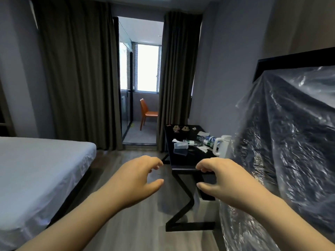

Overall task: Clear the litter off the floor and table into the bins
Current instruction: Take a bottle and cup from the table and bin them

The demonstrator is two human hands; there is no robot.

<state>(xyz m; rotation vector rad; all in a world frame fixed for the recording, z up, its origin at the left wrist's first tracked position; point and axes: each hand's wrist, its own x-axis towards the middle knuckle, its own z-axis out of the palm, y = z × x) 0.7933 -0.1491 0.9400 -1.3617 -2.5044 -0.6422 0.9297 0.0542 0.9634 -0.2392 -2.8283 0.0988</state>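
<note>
A black table (183,163) stands against the right wall with litter on its top: plastic bottles (206,140), crumpled white tissues (203,148), clear plastic cups (180,147) and brown scraps (181,128) at the far end. A white bin (206,205) sits under the table's near end. My left hand (139,178) and my right hand (221,178) are both held out in front of me above the floor, fingers loosely curled, holding nothing. My right hand hovers at the table's near edge.
A bed with a white sheet (36,169) fills the left. A large object under clear plastic film (286,142) stands at the right. A white kettle (222,145) sits on the table. Dark curtains frame a doorway to a balcony with an orange chair (147,114).
</note>
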